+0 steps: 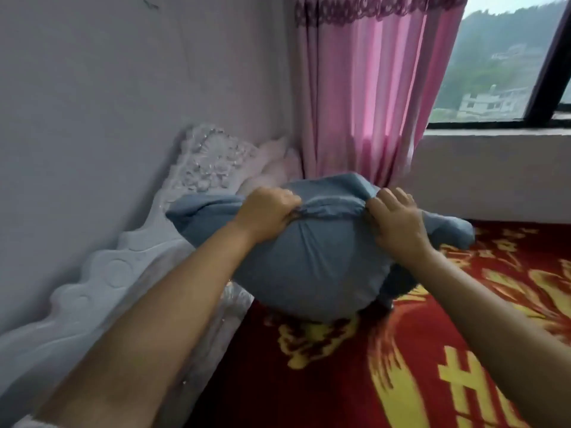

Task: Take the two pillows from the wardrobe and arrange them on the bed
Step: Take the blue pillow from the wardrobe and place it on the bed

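Note:
A blue-grey pillow (312, 264) hangs just above the bed, whose cover (432, 366) is red with yellow patterns. My left hand (268, 211) and my right hand (397, 220) both clutch its bunched upper edge, a hand's width apart. Behind it, more blue-grey fabric (197, 211) rests against the white carved headboard (129, 267); whether that is a second pillow I cannot tell. Another bit of blue fabric (451, 230) shows past my right hand.
The pale wall runs along the left behind the headboard. A pink curtain (364, 97) hangs in the corner. A white sill and dark-framed window (500, 72) stand at the right, beyond the bed's far side.

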Action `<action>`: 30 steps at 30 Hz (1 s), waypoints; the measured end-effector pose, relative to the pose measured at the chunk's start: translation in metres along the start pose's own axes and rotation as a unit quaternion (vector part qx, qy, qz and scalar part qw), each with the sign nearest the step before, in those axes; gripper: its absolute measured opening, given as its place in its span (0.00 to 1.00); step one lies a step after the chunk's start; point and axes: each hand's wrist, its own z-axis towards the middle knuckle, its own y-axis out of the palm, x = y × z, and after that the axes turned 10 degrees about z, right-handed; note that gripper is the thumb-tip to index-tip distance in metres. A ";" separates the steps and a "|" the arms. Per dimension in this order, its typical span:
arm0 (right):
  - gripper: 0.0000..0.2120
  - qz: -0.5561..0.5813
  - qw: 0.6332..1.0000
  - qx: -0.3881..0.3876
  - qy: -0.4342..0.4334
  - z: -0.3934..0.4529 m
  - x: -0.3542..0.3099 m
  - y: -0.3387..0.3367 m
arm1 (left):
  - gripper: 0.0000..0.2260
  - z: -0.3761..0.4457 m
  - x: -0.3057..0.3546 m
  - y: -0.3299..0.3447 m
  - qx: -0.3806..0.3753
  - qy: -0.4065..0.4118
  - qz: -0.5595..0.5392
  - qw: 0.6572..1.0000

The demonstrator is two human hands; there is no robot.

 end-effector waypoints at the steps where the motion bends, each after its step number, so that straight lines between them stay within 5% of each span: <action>1: 0.05 0.022 0.996 -0.082 -0.005 -0.033 -0.009 0.016 | 0.07 -0.015 0.007 0.026 -0.147 0.039 -0.007 0.988; 4: 0.09 0.103 0.940 -0.325 0.026 -0.113 -0.045 0.049 | 0.09 -0.067 0.035 0.092 -0.438 0.107 -0.123 0.884; 7: 0.09 0.183 0.762 -0.602 0.153 -0.140 -0.071 0.065 | 0.13 -0.097 0.053 0.134 -0.568 0.142 -0.253 0.770; 9: 0.08 0.200 0.650 -0.698 0.226 -0.150 -0.072 0.083 | 0.14 -0.104 0.057 0.157 -0.547 0.145 -0.229 0.792; 11: 0.06 0.129 0.653 -0.693 0.278 -0.164 -0.069 0.103 | 0.14 -0.114 0.060 0.181 -0.505 0.113 -0.146 0.843; 13: 0.10 0.051 0.682 -0.657 0.318 -0.188 -0.063 0.125 | 0.15 -0.130 0.065 0.206 -0.520 0.101 -0.081 0.844; 18: 0.18 0.028 0.678 -0.603 0.420 -0.268 -0.061 0.186 | 0.20 -0.174 0.101 0.280 -0.509 0.033 -0.070 0.857; 20: 0.25 0.010 0.679 -0.576 0.456 -0.301 -0.062 0.211 | 0.28 -0.188 0.121 0.312 -0.531 -0.037 -0.088 0.842; 26: 0.46 0.078 0.556 -0.531 0.635 -0.371 -0.060 0.254 | 0.52 -0.241 0.153 0.376 -0.608 -0.353 -0.152 0.695; 30: 0.45 0.043 0.565 -0.501 0.654 -0.399 -0.062 0.275 | 0.45 -0.261 0.165 0.405 -0.567 -0.406 -0.102 0.709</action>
